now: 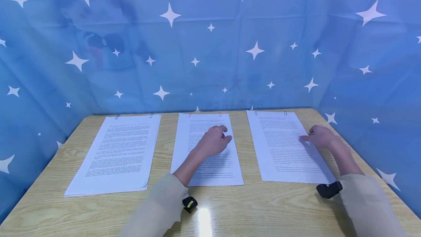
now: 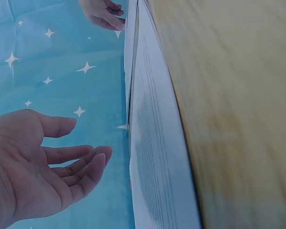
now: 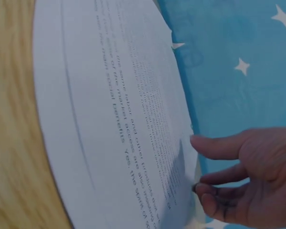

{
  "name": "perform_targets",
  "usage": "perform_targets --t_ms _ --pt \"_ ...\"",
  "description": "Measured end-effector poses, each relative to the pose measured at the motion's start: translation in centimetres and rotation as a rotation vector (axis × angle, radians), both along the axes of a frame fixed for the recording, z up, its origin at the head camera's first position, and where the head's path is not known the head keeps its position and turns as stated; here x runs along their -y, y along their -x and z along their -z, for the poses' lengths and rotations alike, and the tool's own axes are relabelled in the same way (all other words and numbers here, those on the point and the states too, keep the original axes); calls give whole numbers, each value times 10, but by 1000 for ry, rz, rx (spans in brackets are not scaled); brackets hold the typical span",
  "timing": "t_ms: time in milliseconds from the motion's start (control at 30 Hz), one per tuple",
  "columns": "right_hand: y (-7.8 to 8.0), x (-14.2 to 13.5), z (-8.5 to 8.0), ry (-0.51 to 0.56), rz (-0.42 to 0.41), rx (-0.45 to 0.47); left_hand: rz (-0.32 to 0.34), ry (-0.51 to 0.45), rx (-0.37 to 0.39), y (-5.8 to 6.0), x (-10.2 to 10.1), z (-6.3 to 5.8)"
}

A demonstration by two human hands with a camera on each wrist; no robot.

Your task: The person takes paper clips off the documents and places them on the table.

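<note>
In the head view, my left hand [image 1: 215, 141] is over the middle printed sheets [image 1: 207, 178], which carry two red paper clips [image 1: 220, 115] along their far edge. The left wrist view shows this hand [image 2: 52, 167] with thumb apart and fingers loosely bent, holding nothing. My right hand [image 1: 320, 137] is at the right edge of the right-hand printed sheets [image 1: 283, 175], whose far edge has two blue paper clips [image 1: 285, 113]. Its thumb points left over the page. In the right wrist view, a small dark spot shows at a fingertip of the right hand [image 3: 248, 176].
A thicker stack of printed sheets [image 1: 108, 184] lies at the left, with two blue paper clips [image 1: 151, 115] on its far edge. All three sets lie on a wooden table [image 1: 250, 207]. A blue curtain [image 1: 213, 72] with white stars surrounds its back and sides.
</note>
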State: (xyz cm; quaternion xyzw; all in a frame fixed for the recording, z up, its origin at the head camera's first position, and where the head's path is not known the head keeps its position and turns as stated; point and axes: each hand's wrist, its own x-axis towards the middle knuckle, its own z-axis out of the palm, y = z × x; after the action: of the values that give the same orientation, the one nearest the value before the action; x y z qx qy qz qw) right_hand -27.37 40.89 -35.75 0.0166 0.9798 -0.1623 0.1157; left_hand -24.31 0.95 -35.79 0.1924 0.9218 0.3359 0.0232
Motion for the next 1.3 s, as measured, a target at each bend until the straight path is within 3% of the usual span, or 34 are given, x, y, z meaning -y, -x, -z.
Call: perform_targets --t_ms 167,433,933,1167,1300 --pt "3 1 7 22 21 1 22 11 32 1 -13 0" --pt "3 3 8 68 102 35 87 -66 71 4 -28 5" --pt "0 7 13 89 120 50 12 -192 279 13 -62 21" --pt "-5 10 11 108 137 54 -62 -330 428 14 -74 24" --pt "-7 12 10 116 134 53 -78 -404 461 13 -78 24"
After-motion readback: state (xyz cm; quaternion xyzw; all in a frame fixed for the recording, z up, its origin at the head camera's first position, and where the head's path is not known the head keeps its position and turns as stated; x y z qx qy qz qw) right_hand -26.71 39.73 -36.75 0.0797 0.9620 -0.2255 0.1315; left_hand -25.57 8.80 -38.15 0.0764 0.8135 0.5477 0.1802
